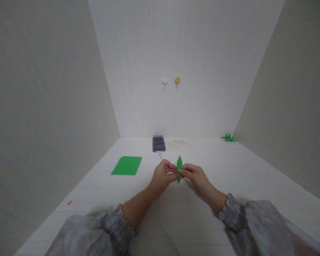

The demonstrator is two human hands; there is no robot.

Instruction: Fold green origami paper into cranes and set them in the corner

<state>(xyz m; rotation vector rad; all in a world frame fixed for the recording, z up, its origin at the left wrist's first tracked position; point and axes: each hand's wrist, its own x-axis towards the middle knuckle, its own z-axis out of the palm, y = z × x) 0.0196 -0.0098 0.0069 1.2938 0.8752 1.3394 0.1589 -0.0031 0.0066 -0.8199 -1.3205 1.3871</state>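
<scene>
Your left hand (161, 177) and right hand (197, 175) pinch the pointed green paper piece (179, 163) between them, right of the green sheets (127, 166) on the bench (229, 177), apparently mid-fold, which likely calls next for aligned edges and light pressure.

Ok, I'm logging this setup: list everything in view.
Table: one, white, below
Walls: three, greyish, back and sides
Hooks: two, white and yellow, back wall
Phone-like device: one, dark, back centre
Mark: one, tan, right of device
Cable: one, pale, centre front
Paper stack: one, green-topped, left
Green pieces: several, green, back right
Red scrap: one, red, front left
Folded paper: one, green, centre, held
Sleeves: two, grey, front
Left hand, right hand: two, bare, gripping folded paper
</scene>
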